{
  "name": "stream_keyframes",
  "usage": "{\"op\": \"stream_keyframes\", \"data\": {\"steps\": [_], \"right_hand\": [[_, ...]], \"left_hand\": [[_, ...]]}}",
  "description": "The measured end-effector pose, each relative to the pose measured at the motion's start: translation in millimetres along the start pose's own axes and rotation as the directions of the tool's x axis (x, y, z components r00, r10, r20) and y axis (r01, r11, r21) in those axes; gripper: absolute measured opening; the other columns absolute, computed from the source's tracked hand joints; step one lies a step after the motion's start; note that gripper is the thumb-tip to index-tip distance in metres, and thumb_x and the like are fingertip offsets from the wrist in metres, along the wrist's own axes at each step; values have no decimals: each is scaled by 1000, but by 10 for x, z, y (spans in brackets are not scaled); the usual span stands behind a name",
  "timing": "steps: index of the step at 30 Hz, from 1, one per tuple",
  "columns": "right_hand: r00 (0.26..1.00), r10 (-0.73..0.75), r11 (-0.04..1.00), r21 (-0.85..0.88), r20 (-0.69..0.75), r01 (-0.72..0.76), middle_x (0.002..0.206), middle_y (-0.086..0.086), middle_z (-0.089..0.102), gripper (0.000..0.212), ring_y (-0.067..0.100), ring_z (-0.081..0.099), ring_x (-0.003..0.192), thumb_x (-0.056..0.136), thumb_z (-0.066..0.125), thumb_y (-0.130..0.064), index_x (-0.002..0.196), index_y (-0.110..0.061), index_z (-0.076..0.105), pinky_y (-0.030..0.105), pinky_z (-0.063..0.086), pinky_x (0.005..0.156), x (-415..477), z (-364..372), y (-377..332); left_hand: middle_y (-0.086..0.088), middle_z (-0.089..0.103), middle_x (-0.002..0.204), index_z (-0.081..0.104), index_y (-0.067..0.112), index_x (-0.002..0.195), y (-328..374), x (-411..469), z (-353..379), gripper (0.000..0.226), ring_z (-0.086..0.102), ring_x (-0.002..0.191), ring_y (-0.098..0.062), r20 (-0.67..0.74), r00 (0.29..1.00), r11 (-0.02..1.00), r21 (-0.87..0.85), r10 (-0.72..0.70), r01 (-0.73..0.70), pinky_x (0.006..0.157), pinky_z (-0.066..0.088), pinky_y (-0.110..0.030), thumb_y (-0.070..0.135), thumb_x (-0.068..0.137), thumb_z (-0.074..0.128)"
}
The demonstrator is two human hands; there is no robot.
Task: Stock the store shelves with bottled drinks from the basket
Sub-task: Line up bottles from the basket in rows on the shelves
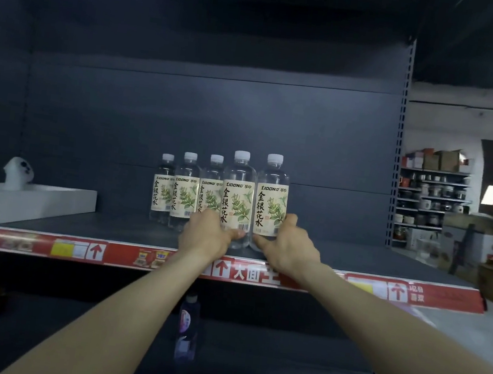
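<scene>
Clamps the left hand point(206, 231) round the base of the left front bottle point(237, 198) and the right hand point(288, 249) round the base of the right front bottle point(270, 202), thumbs across the near side, fingers curled round the sides. Stands both upright and side by side, apparently touching, near the front edge of the shelf point(386, 261). Looks like the placing step, two at a time, close to finished. Calls next for letting go without tipping either, then a reach to the basket, out of view here, for more. Counts five clear bottles with white caps and cream labels on this shelf: these two near, three more bottles point(185, 188) in a row further back and to the left. Shows one white tray point(24, 198) at far left with one white figure point(18, 172) at its far edge, and one purple-labelled bottle point(188, 326) on the lower shelf.
</scene>
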State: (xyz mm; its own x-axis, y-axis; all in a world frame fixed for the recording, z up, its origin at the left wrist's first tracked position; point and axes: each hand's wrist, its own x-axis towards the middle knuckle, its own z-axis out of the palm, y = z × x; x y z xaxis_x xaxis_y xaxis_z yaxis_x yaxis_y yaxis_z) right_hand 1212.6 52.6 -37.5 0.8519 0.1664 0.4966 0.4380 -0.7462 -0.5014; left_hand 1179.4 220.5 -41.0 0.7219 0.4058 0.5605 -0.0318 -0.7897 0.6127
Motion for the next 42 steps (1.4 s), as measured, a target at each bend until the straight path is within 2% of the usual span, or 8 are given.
{"op": "stream_keyframes", "data": {"steps": [6, 11, 16, 23, 32, 37, 39, 42], "right_hand": [[997, 42, 998, -54, 60, -39, 130, 13, 59, 69, 35, 61, 118, 88, 70, -59, 127, -11, 38, 48, 53, 96, 191, -23, -16], [997, 59, 997, -57, 53, -56, 131, 14, 58, 68, 36, 61, 119, 90, 71, -55, 129, -10, 37, 48, 53, 94, 307, 68, 5], [987, 91, 996, 6, 129, -93, 136, 19, 56, 72, 39, 58, 123, 91, 73, -50, 133, -9, 31, 52, 50, 104, 457, 96, 34], [987, 125, 989, -92, 105, -115, 139, 17, 54, 73, 38, 51, 130, 93, 59, -62, 139, -12, 31, 53, 45, 107, 490, 229, 74], [987, 100, 990, -112, 126, -86, 137, 16, 55, 66, 37, 53, 125, 96, 53, -55, 139, -5, 47, 50, 47, 107, 463, 180, 70], [975, 138, 982, -149, 172, -113, 146, 16, 50, 67, 37, 46, 134, 98, 50, -53, 146, -9, 37, 52, 41, 112, 541, 206, 91], [969, 162, 975, -180, 188, -129, 155, 15, 42, 73, 39, 38, 142, 99, 48, -55, 153, -9, 30, 53, 35, 117, 573, 222, 78], [956, 195, 964, -224, 220, -145, 165, 14, 26, 87, 39, 26, 151, 99, 48, -61, 160, -8, 17, 54, 26, 123, 613, 234, 60]], "left_hand": [[0, 68, 90, 60, 16, 93, -16, 193, 122, 49, 66, 85, -22, 57, 998, 991, 130, -33, 25, 86, 53, -45, 62, 84, 73], [2, 66, 93, 61, 18, 95, -18, 327, 168, 52, 63, 89, -22, 61, 998, 972, 234, -25, 10, 78, 45, -38, 68, 85, 69], [1, 69, 93, 67, 20, 98, -73, 464, 212, 61, 65, 87, -22, 94, 994, 946, 324, -52, 18, 78, 48, -37, 79, 84, 59], [-2, 66, 96, 60, 18, 99, -7, 455, 290, 70, 60, 87, -23, 78, 994, 855, 519, -73, 22, 76, 43, -35, 84, 89, 40], [-2, 68, 102, 62, 21, 101, -31, 421, 253, 61, 63, 96, -25, 89, 994, 858, 513, -57, 4, 80, 43, -37, 80, 86, 54], [-2, 65, 93, 65, 19, 102, -9, 452, 279, 67, 59, 85, -22, 83, 989, 841, 538, -127, 63, 75, 39, -35, 83, 84, 55], [-1, 61, 86, 65, 19, 101, 8, 465, 290, 66, 53, 73, -19, 83, 985, 829, 554, -150, 80, 72, 39, -34, 82, 83, 57], [-1, 58, 82, 63, 18, 100, 38, 494, 303, 67, 54, 76, -21, 91, 982, 814, 574, -167, 85, 71, 40, -33, 82, 84, 56]]}}
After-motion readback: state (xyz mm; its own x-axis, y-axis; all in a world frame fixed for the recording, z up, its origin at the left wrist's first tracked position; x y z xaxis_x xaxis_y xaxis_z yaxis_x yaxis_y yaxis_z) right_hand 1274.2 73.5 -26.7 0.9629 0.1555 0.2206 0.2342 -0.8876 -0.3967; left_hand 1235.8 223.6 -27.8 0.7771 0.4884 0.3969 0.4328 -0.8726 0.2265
